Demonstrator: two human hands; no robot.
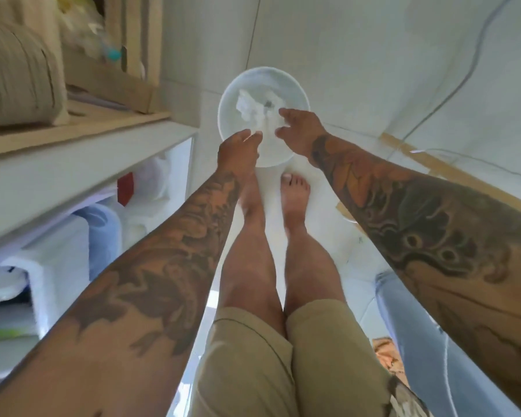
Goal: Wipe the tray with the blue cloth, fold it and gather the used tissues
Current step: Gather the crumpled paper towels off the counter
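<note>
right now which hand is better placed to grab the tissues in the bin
Probably the right hand. Its fingers reach in over the bin, next to the tissues. The left hand sits back at the near rim, farther from them.

The left hand (239,149) covers the near rim of the round bin (229,94), whose crumpled tissues (253,108) are blurred

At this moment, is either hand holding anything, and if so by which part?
Nothing is clearly held. Both the left hand and right hand hang open over the white bin, with crumpled tissues lying inside.
</note>
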